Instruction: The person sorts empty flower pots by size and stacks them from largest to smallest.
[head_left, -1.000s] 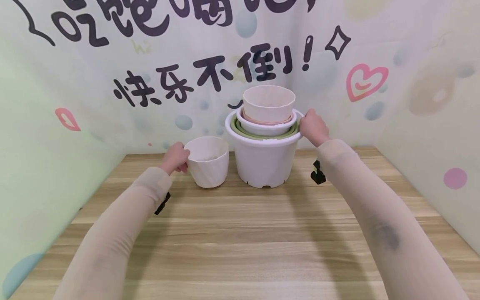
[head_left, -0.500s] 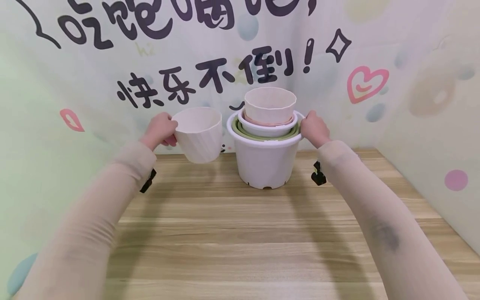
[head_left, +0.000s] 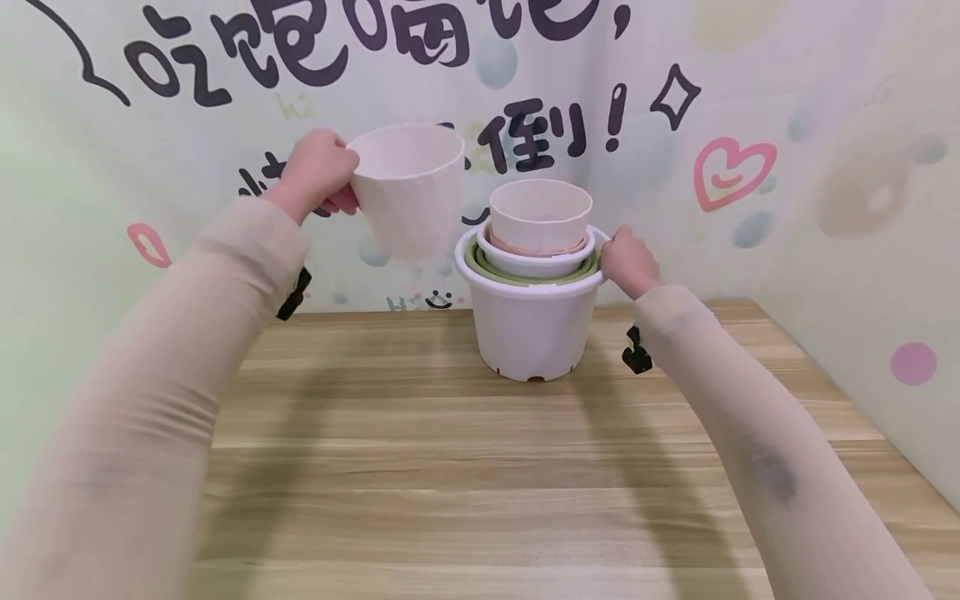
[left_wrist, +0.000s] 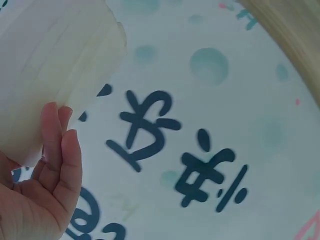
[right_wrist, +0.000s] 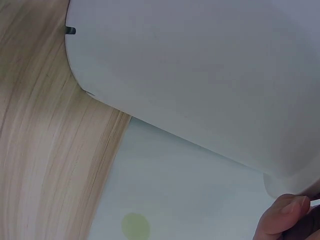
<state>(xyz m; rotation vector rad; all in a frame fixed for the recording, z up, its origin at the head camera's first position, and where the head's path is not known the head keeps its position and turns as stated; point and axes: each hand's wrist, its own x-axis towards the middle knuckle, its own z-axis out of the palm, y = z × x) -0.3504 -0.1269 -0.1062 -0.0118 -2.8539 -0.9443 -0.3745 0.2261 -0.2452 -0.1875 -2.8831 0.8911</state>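
My left hand [head_left: 318, 171] pinches the rim of a white flower pot [head_left: 412, 200] and holds it in the air, slightly tilted, left of the stack. In the left wrist view, the fingers [left_wrist: 70, 160] lie against the ribbed side of that pot [left_wrist: 60, 65]. A large white pot [head_left: 532, 333] stands upright on the table, and my right hand [head_left: 630, 260] grips its rim at the right. Nested in it are green pots [head_left: 487, 265], a smaller white pot [head_left: 536, 264], a pink-rimmed pot [head_left: 538, 250] and a cream pot [head_left: 540, 208] on top.
The wooden table [head_left: 420, 467] meets a printed wall cloth [head_left: 645, 183] right behind the stack. Side walls [head_left: 885, 275] close off the left and right. The big pot's base has small notches, seen in the right wrist view.
My left hand has lifted the white flower pot off the table, up above the level of the stack's rim, and lately a little right. The right hand has stayed on the large pot.
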